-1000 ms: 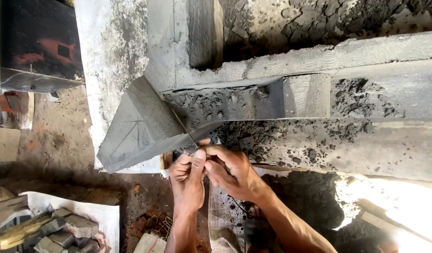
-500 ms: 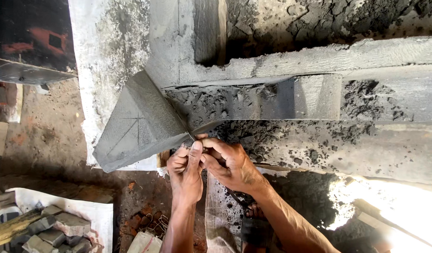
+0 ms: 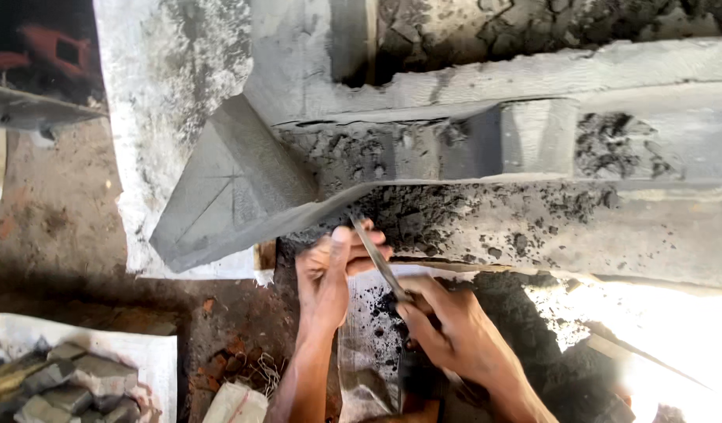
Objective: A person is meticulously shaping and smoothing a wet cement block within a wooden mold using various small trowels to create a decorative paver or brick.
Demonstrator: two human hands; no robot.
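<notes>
Seen from above, a person's two bare hands work at the edge of a grey stone slab dusted with dark grit. Nearest the viewer, at lower left, a white sack lies on the reddish dirt floor with a heap of small grey stone pieces on it. A smaller white bag sits just beside the left forearm.

The right hand has its fingers wrapped shut around the lower end of a thin metal file, which slants up and to the left. The left hand is just beside it, fingers curled, with thumb and fingertips pressing on the file near its upper end. The file's tip touches the lower edge of the slab.

Beyond the hands, a grey wedge-shaped stone block tilts down to the left, with scratched straight lines on its face. The long stone slab runs off to the right. Farther back stands a rough pale wall.
</notes>
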